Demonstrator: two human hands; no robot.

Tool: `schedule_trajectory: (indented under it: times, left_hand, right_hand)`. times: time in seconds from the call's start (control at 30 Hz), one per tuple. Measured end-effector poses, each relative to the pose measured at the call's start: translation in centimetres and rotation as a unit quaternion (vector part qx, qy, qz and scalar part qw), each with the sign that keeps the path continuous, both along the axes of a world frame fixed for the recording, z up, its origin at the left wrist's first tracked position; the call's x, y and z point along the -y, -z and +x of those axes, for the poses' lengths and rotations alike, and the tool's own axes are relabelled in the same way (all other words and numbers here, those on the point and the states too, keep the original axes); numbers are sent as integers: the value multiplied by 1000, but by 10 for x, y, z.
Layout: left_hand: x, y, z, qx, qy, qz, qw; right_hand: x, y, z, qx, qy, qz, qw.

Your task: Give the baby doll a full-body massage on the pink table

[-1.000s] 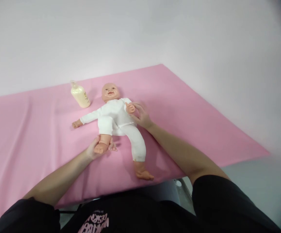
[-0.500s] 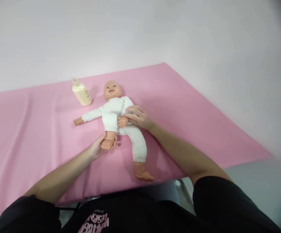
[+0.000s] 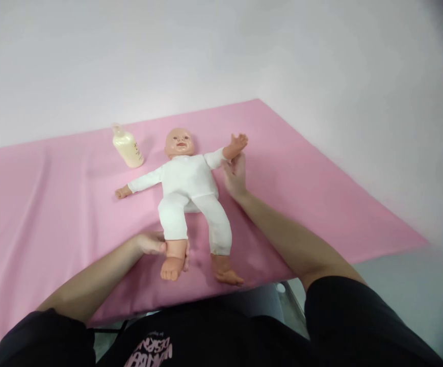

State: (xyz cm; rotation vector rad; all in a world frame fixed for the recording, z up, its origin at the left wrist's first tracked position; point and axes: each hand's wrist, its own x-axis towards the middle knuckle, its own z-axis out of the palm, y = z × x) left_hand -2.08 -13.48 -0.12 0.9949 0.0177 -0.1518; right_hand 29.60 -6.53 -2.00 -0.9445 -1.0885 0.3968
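A baby doll (image 3: 188,176) with a white cloth body lies on its back, its head away from me and its feet toward me. My left hand (image 3: 156,244) is closed around the doll's lower leg on the left, fingers passing behind the ankle. With my right hand (image 3: 235,176) I grip the doll's arm on the right near the wrist, holding it out to the side; my fingers are partly hidden behind it. The doll's other arm rests stretched out on the cloth, and its other leg lies bent with the foot near the table's front edge.
A pump bottle (image 3: 128,147) of pale yellow liquid stands left of the doll's head. A pink cloth (image 3: 305,204) covers the table, with folds on the left side. The front edge lies close to my body, and a pale wall (image 3: 206,56) rises behind.
My right hand has swung the doll's arm from across its belly outward and up to the right. My left hand has lowered the raised leg toward me, straightening it.
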Motion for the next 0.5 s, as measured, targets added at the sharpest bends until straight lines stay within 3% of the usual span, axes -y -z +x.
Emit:
schedule_trajectory:
  times: [0.17,0.4,0.5]
  left_hand:
    - [-4,-13,4,1,109,34,993]
    - [-2,-22,7,-45,124,100,986]
    - [-1,-24,6,-59,123,96,986]
  right_hand:
    - [-9,2,14,-164,7,-68,984]
    - [-25,18,29,-338,-24,-171,925]
    - [-31,25,34,-348,-26,-176,920]
